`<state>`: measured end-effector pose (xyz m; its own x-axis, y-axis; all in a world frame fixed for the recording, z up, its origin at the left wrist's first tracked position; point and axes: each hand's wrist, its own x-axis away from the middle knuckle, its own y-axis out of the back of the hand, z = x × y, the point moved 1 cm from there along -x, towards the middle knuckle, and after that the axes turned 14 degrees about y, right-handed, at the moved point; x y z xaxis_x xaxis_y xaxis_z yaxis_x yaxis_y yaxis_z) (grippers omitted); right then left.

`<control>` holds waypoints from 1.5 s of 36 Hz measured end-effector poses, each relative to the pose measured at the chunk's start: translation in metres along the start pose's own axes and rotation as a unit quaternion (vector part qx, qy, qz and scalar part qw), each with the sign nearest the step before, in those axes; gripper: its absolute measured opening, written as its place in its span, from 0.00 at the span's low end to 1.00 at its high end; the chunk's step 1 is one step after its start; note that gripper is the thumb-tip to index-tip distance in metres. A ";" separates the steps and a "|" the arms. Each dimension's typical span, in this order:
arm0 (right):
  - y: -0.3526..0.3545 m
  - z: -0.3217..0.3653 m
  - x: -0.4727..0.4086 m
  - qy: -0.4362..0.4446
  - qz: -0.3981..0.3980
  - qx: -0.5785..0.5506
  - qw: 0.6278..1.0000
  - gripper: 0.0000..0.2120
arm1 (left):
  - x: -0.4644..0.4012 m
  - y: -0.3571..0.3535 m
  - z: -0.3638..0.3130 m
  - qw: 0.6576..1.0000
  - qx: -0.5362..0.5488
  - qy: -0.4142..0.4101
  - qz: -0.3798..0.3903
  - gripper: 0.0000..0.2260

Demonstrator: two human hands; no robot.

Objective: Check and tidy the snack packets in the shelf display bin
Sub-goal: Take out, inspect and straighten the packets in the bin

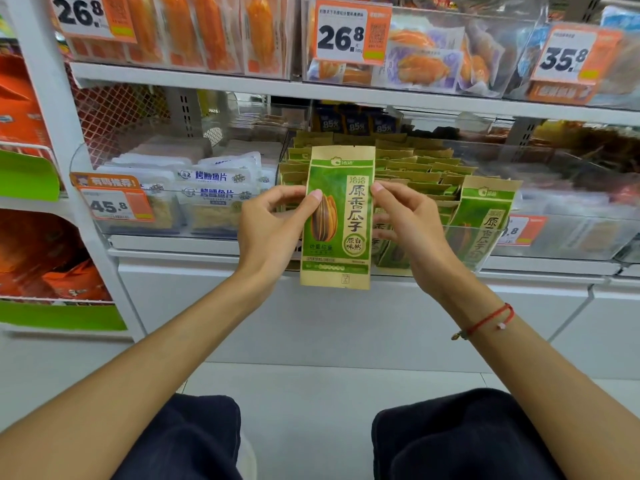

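— Both hands on one packet: the left hand [273,223] and right hand [401,220] pinch the sunflower seed packet [337,216] by its side edges, thumbs on the face, upright just before the clear display bin [491,244].

— So checking, not tidying yet?

— I'd say so. Next it wants slotting back among the stacked packets [415,168] there; one packet [485,220] leans at the bin's right front.
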<state>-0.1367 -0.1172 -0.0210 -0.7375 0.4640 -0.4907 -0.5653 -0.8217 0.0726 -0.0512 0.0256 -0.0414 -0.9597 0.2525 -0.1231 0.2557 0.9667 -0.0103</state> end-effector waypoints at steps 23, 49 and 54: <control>-0.007 0.014 0.006 0.053 -0.019 -0.034 0.998 0.04 | 0.009 -0.007 -0.007 0.986 -0.029 0.051 0.158 0.27; 0.003 0.002 -0.002 -0.045 0.211 -0.050 0.975 0.25 | 0.012 -0.004 -0.009 0.985 0.073 0.082 0.134 0.25; 0.006 -0.003 0.000 -0.073 0.238 -0.051 0.967 0.31 | 0.012 -0.004 -0.006 0.978 0.077 0.102 0.167 0.26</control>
<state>-0.1388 -0.1234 -0.0236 -0.9539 0.0607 -0.2939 -0.1148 -0.9786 0.1705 -0.0644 0.0252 -0.0366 -0.8191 0.5709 0.0562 0.5579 0.8155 -0.1537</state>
